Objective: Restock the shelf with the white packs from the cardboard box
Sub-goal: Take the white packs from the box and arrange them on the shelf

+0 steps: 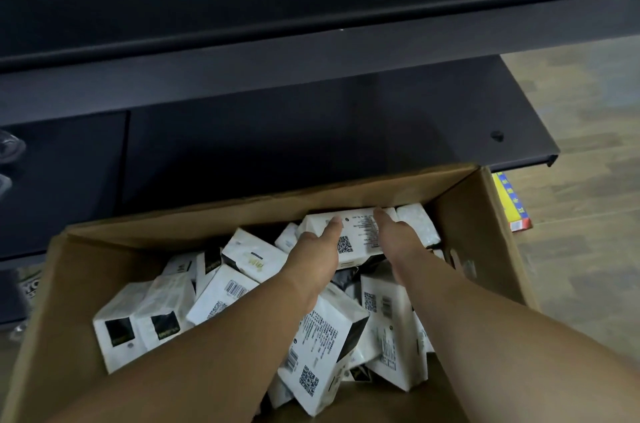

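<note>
An open cardboard box (478, 235) stands in front of me, filled with several white packs printed with barcodes and black panels. Both my hands reach to its far side and grip one white pack (356, 232) between them. My left hand (317, 249) holds the pack's left end, thumb on top. On the right end sits my right hand (398, 235), thumb on top too. The fingers of both hands are hidden under the pack. A dark shelf (311, 145) lies just beyond the box, its surface bare.
A higher dark shelf edge (311, 24) overhangs the lower one. A small black peg (497, 135) sticks up near the shelf's right end. A yellow and red package (512, 204) lies on the wood floor (581, 110) right of the box. Clear wrapped goods (10, 148) sit far left.
</note>
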A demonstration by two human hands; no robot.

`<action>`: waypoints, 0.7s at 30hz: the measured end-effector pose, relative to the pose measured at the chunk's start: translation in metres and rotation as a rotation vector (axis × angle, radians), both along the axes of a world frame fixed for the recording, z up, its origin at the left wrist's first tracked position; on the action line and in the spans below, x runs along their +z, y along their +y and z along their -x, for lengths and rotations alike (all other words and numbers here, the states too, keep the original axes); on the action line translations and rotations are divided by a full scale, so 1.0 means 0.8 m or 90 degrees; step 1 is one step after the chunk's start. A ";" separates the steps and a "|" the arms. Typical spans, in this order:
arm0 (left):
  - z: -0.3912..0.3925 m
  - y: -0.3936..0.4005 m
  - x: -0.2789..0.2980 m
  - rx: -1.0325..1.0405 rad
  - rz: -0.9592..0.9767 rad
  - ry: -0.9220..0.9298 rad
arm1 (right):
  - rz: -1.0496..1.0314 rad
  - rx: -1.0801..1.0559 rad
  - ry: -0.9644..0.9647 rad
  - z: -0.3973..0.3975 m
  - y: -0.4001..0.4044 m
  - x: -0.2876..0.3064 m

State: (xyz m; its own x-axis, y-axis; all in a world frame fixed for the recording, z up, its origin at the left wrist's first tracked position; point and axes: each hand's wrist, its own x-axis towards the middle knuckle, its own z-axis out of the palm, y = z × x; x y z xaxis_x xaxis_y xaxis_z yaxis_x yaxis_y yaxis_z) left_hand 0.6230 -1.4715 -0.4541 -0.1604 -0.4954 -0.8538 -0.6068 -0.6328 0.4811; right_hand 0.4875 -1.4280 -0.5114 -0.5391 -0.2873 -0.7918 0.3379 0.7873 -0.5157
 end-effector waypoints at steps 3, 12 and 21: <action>0.001 0.001 0.002 0.001 0.008 0.008 | -0.006 -0.006 -0.004 -0.001 0.001 -0.005; -0.016 -0.012 0.031 0.077 0.048 0.064 | 0.051 -0.104 0.098 -0.012 0.024 0.032; -0.051 -0.019 0.076 0.080 0.162 0.096 | 0.195 -0.107 0.123 -0.037 0.029 0.101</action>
